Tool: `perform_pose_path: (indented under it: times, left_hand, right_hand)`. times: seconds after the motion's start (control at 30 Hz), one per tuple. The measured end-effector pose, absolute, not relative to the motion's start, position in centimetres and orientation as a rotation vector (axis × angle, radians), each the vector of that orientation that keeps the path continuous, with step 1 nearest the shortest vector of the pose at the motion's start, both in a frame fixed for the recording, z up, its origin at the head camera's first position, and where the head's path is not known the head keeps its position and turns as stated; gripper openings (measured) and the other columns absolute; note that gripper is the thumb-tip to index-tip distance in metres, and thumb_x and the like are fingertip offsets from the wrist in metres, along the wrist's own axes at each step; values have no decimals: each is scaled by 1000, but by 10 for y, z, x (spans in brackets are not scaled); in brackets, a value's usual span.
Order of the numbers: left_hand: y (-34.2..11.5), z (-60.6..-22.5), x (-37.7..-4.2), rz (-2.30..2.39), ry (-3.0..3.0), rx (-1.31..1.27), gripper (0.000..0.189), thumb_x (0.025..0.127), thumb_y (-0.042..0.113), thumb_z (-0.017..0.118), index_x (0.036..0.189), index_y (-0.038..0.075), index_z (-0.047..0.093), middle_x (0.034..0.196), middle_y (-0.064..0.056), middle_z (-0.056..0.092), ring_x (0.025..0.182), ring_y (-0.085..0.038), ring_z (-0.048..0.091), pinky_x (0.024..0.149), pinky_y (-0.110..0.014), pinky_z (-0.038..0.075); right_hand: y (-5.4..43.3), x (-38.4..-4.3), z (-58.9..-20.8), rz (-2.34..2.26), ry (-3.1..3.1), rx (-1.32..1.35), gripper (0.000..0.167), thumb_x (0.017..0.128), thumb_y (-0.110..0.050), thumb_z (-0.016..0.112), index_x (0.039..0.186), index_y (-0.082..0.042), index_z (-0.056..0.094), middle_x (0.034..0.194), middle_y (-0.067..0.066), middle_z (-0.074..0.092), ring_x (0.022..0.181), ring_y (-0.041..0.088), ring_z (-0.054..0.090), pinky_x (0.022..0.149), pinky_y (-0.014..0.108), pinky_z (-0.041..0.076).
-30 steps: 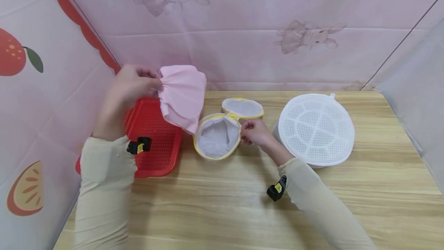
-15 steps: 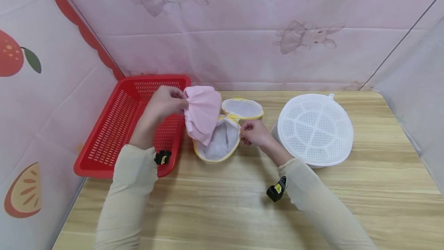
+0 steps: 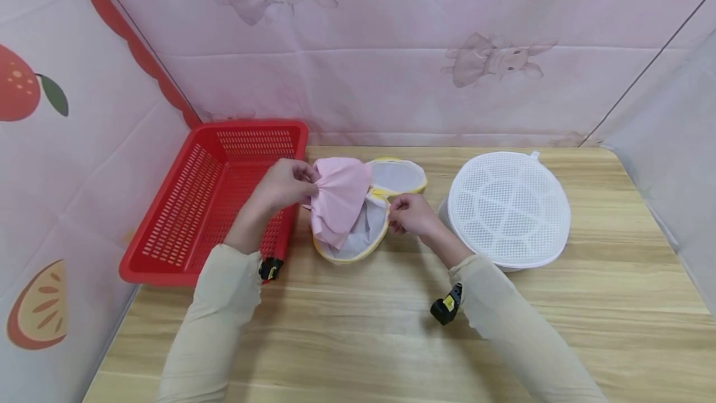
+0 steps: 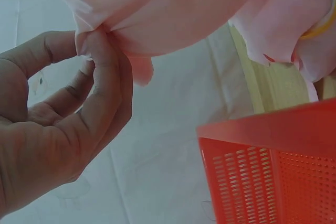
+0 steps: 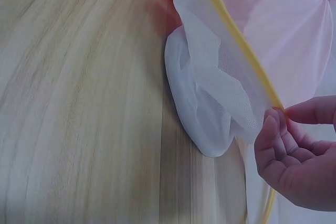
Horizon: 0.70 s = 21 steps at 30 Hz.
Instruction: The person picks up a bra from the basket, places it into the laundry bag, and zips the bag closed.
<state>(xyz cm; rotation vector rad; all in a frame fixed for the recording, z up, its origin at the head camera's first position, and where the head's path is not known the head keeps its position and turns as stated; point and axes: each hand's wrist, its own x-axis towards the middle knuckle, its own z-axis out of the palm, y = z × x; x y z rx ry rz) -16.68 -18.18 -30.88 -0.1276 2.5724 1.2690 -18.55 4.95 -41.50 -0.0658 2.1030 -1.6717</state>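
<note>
My left hand [image 3: 287,184] pinches a bunched edge of a pink cloth [image 3: 340,194], its kind of garment not clear. The cloth hangs over the open mouth of a small white mesh laundry bag [image 5: 210,87] with yellow trim, covering the mouth's left part. In the left wrist view the thumb and fingertips [image 4: 92,40] close on the gathered fabric. My right hand [image 3: 413,214] pinches the bag's yellow rim on its right side. The bag's round lid [image 3: 398,176] is folded back behind the mouth.
A red plastic basket [image 3: 134,266] with slotted walls stands at the left, close beside the bag. To the right is a larger round white mesh laundry bag [image 3: 509,209], its top closed. Printed sheets [image 3: 391,92] enclose the wooden table [image 3: 358,328] at the back and sides.
My left hand has carried the pink cloth right and down, from above the red basket to over the bag's mouth. My right hand keeps its hold on the rim.
</note>
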Motion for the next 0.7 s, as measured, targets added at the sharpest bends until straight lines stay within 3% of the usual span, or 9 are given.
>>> perform_pose_path:
  times: [0.2, 0.47, 0.7]
  left_hand:
    - [-187, -313, -164, 1326, 2488, -97, 20, 82, 0, 60, 102, -4, 61, 91, -16, 55, 74, -23, 56, 68, -33, 54]
    - [-194, -314, -159, 1401, 2389, 164, 16, 79, -7, 59, 95, -11, 59, 78, -13, 57, 67, -18, 56, 66, -35, 54]
    - [-191, -314, -155, 1366, 2361, 251, 15, 79, -7, 59, 94, -10, 60, 79, -12, 57, 68, -19, 54, 65, -34, 53]
  right_hand:
    - [50, -187, -417, -1699, 2092, -51, 8, 81, 10, 53, 79, 4, 48, 61, 7, 54, 50, 14, 54, 51, 28, 51]
    - [48, -189, -417, -1719, 2111, -49, 10, 81, 10, 51, 77, 2, 49, 60, 8, 54, 49, 13, 53, 50, 27, 50]
    - [49, -191, -418, -1706, 2126, -68, 6, 83, 9, 49, 79, 5, 50, 62, 7, 54, 51, 12, 53, 52, 28, 51]
